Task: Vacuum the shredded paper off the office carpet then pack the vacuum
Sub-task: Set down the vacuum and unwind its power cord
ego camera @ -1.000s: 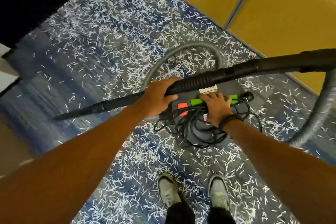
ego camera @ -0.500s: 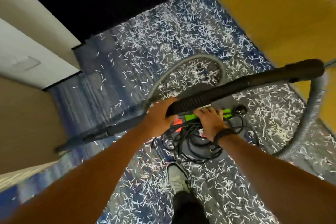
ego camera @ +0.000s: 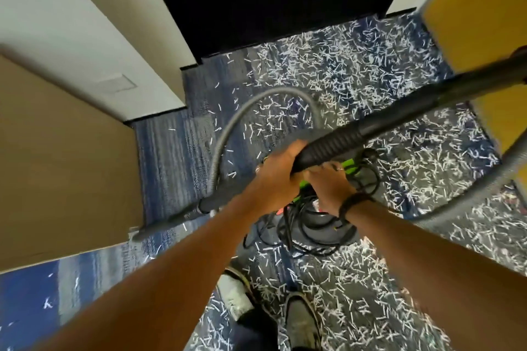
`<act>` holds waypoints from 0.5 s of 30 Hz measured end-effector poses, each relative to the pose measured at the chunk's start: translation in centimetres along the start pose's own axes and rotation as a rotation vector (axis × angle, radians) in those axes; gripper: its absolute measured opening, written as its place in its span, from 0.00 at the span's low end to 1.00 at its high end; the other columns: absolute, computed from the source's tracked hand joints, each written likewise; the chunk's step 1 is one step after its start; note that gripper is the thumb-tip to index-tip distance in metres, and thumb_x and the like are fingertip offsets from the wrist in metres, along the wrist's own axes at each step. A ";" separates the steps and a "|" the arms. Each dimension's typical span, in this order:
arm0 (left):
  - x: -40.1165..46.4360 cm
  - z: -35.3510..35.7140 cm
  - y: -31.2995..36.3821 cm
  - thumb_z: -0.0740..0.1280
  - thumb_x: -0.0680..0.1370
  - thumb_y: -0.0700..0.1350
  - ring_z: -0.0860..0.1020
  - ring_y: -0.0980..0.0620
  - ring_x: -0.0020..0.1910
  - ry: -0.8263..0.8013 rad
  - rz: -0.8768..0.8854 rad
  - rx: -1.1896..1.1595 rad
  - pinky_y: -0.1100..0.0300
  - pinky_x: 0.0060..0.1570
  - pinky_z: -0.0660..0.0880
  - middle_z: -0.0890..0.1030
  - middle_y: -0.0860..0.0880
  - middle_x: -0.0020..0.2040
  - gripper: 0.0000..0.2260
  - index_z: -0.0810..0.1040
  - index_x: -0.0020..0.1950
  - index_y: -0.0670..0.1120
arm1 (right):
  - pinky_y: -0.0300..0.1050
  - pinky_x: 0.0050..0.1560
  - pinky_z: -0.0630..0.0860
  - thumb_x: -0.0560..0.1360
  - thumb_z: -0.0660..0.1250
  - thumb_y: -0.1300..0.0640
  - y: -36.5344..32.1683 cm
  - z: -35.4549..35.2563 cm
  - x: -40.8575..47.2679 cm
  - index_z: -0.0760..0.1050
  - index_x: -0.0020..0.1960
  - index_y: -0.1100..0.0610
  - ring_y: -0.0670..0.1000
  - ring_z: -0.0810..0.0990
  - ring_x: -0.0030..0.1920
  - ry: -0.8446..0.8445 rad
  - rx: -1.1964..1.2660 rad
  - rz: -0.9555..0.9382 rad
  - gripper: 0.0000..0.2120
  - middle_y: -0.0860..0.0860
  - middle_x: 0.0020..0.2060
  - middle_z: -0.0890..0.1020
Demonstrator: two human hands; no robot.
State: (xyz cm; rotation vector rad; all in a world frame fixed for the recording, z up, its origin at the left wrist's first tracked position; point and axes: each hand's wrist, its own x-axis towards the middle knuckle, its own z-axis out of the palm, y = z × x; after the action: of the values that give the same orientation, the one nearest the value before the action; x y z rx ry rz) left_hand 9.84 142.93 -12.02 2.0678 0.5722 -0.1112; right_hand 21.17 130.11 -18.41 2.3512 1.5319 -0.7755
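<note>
My left hand (ego camera: 281, 172) is curled tight round the black vacuum wand (ego camera: 370, 128), so I can steer it. My right hand (ego camera: 328, 185) reaches down onto the vacuum (ego camera: 319, 222) at 6 o'clock from the wand, fingers bent over its green top, maybe to lift or move it. The black cord (ego camera: 288, 225) lies looped on it. The grey hose (ego camera: 239, 120) curves off to 10 o'clock. Shredded paper (ego camera: 356, 85) covers the carpet (ego camera: 171, 157) all around, mostly toward 12 and 3 o'clock.

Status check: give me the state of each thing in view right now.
Left hand: grips the wand.
Right hand: on the vacuum's top, grip unclear.
Wand: lifted, slanted.
Vacuum body: on carpet, cord loosely tangled over it.
Shredded paper: scattered over the carpet.
</note>
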 end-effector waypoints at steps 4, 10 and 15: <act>1.6 -2.8 -3.1 0.69 0.81 0.40 0.80 0.51 0.43 0.096 -0.099 -0.045 0.53 0.41 0.79 0.79 0.50 0.46 0.18 0.70 0.68 0.54 | 0.63 0.76 0.53 0.70 0.77 0.57 -0.1 -2.3 4.2 0.67 0.72 0.39 0.57 0.66 0.70 0.042 -0.017 -0.092 0.36 0.46 0.68 0.73; 1.4 -7.2 -8.6 0.67 0.82 0.37 0.75 0.59 0.28 0.206 -0.226 -0.162 0.58 0.28 0.72 0.77 0.51 0.39 0.19 0.70 0.69 0.54 | 0.72 0.74 0.53 0.73 0.72 0.63 -2.9 -3.0 7.5 0.72 0.71 0.38 0.68 0.55 0.77 0.339 0.025 0.277 0.32 0.58 0.78 0.56; 1.1 -10.8 -11.2 0.67 0.83 0.39 0.80 0.51 0.33 0.248 -0.303 -0.232 0.62 0.26 0.75 0.81 0.42 0.45 0.16 0.69 0.64 0.56 | 0.74 0.76 0.49 0.77 0.69 0.64 -4.0 -5.0 10.3 0.69 0.73 0.41 0.73 0.39 0.78 0.142 0.119 0.334 0.30 0.64 0.80 0.37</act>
State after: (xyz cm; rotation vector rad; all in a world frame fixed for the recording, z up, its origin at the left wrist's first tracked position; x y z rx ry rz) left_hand 4.31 157.17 -15.27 1.7698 1.0023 0.0361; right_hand 22.30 142.18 -19.52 2.7039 1.1195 -0.6465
